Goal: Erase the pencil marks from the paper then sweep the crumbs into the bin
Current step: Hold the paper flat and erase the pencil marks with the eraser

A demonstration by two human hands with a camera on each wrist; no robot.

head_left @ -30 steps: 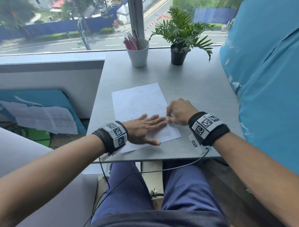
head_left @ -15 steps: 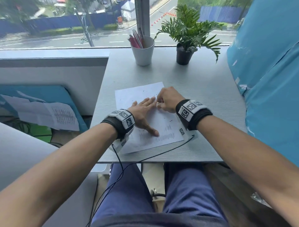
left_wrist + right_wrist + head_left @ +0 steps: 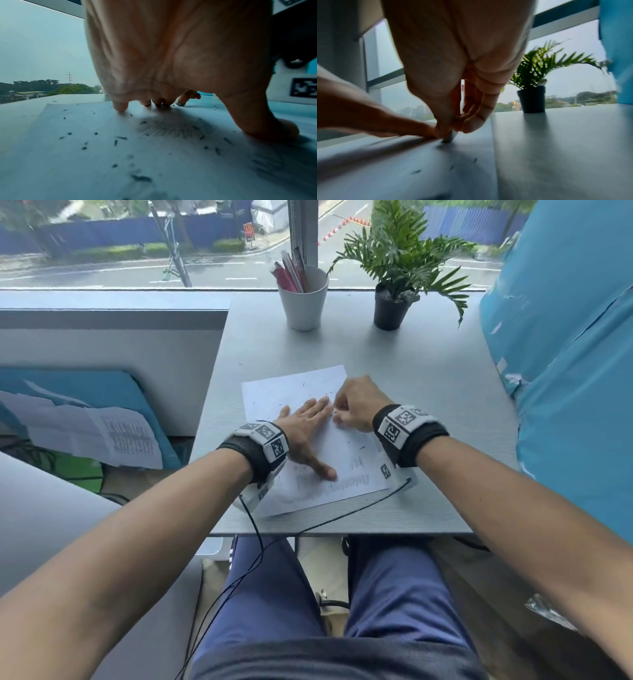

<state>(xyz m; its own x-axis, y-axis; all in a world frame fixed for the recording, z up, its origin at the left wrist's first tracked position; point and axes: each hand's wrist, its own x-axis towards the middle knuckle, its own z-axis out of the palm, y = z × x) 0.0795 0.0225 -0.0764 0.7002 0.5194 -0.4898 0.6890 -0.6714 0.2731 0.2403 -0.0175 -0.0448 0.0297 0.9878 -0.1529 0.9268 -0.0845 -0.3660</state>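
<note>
A white sheet of paper (image 3: 281, 395) lies on the grey desk (image 3: 428, 405), speckled with dark eraser crumbs (image 3: 120, 138) and faint pencil marks (image 3: 346, 484) near its front edge. My left hand (image 3: 308, 433) lies flat on the sheet with straight fingers, pressing it down; pencil shading (image 3: 175, 128) shows under the palm. My right hand (image 3: 356, 405) pinches a small eraser (image 3: 449, 137) between thumb and fingers, its tip on the paper just beside the left fingertips. No bin is in view.
A white cup of pens (image 3: 303, 299) and a potted plant (image 3: 394, 302) stand at the desk's far edge by the window. A blue covered object (image 3: 565, 371) borders the right side. A black cable (image 3: 342, 515) crosses the front edge. Papers (image 3: 102, 436) lie lower left.
Both hands have moved from the sheet's near right corner up toward its far half. The left hand still presses the paper and the right still holds the eraser against it.
</note>
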